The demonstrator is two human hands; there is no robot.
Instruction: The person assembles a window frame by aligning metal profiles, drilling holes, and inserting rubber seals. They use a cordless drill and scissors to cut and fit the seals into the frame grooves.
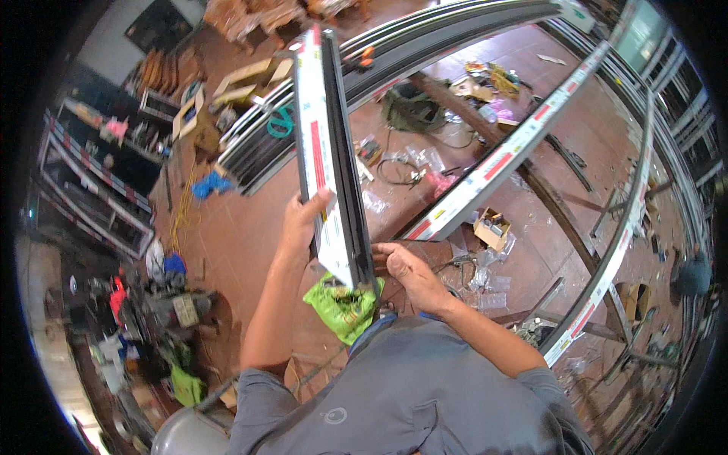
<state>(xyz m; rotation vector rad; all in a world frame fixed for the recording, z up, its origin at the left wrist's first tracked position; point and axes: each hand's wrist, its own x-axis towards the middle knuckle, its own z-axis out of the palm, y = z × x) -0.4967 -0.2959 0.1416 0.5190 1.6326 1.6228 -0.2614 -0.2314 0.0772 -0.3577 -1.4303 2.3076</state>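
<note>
A long dark aluminium profile [312, 129], with white and red protective film on one face, stands tilted in front of me. Its near end is close to my body and its far end points up and away. My left hand [303, 220] is closed around its left side, thumb on the film. Against the right side, near the lower end, my right hand [413, 277] grips it with the fingertips partly hidden behind the profile. Just below that end is a bright green bag [345, 315] with dark bits inside.
More film-covered profiles [500, 163] form a frame on supports to the right. Dark profiles [455, 45] lie stacked ahead. A small open carton [491, 230], plastic scraps and a green bag [413, 110] litter the tiled floor. A motorbike [178, 307] stands at left.
</note>
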